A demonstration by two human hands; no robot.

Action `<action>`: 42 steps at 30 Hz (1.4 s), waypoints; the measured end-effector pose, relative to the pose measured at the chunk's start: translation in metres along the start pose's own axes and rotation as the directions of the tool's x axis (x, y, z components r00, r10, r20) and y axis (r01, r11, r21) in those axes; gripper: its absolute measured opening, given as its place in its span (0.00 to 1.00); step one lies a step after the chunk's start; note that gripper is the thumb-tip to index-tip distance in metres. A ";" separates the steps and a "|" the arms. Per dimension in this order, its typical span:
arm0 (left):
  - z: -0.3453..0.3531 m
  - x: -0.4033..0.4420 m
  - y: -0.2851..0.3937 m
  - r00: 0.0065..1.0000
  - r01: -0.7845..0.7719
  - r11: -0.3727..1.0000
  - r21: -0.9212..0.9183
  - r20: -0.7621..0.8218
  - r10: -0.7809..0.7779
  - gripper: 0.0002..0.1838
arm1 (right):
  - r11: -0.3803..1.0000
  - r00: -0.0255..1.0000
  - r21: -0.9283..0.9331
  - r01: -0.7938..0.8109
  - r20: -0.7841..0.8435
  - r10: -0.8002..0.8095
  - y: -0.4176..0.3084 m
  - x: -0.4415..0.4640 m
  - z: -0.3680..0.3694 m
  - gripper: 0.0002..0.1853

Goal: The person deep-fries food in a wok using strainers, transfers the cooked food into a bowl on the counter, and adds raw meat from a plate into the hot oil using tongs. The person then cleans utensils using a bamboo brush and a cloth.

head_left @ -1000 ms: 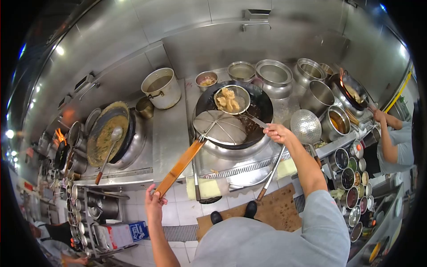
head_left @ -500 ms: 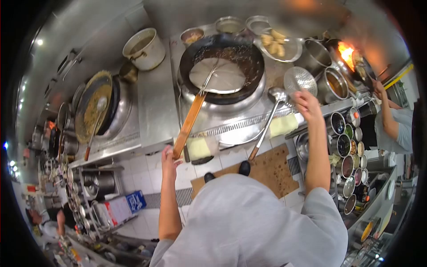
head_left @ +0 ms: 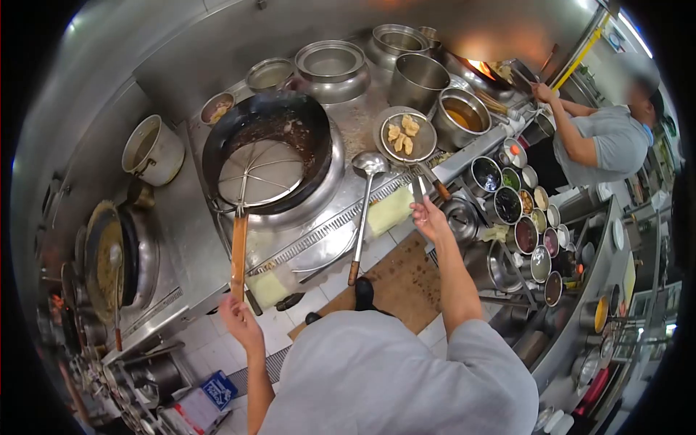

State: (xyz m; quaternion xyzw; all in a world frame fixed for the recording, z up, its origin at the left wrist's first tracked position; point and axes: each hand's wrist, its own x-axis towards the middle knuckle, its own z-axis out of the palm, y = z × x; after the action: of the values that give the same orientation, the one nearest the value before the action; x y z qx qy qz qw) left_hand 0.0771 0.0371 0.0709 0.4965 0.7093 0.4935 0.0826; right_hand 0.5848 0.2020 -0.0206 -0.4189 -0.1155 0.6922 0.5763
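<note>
Gripping the metal handle (head_left: 417,190) in its fingers (head_left: 420,210), the right hand (head_left: 433,220) is holding the strainer (head_left: 426,138), which is extending ahead and slightly left over the counter (head_left: 196,239); the left hand (head_left: 242,322) is resting by the end of a wooden handle (head_left: 238,257), its grip unclear.

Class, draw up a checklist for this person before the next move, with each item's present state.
1. Golden food pieces inside the round metal mesh strainer: ok.
2. Right hand on that strainer's flat metal handle: ok.
3. Left hand gripping the flat brown wooden handle: cannot tell.
4. Wide mesh skimmer clear of the big black wok: not ok, overlapping its near side.
5. Long-handled steel ladle wholly over the grey metal counter: not ok, handle juts out.
</note>
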 end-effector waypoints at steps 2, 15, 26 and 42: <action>0.016 -0.002 -0.002 0.962 -0.133 0.991 -0.003 0.239 0.130 0.13 | 0.996 0.998 0.071 -0.056 0.009 0.056 0.012 -0.003 -0.005 0.15; 0.127 -0.051 0.021 -0.005 0.384 0.919 0.090 0.995 -0.096 0.16 | 0.960 0.977 -0.188 -0.206 -0.094 0.191 0.145 -0.098 0.096 0.17; 0.364 -0.082 0.137 -0.091 0.868 0.475 0.141 0.988 -0.127 0.28 | 0.879 0.987 -0.454 0.149 0.019 -0.158 -0.036 -0.151 0.099 0.12; 0.376 -0.011 0.211 0.041 0.966 0.259 0.000 0.987 -0.153 0.04 | 0.657 0.931 -0.729 0.195 -0.073 -0.357 -0.111 -0.120 0.045 0.32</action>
State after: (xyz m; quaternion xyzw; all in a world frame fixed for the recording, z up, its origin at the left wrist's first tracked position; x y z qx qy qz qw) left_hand 0.4421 0.2655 0.0439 0.1925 0.4207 0.2843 0.8397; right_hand 0.6287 0.1435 0.1321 -0.6559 -0.3744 0.4490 0.4775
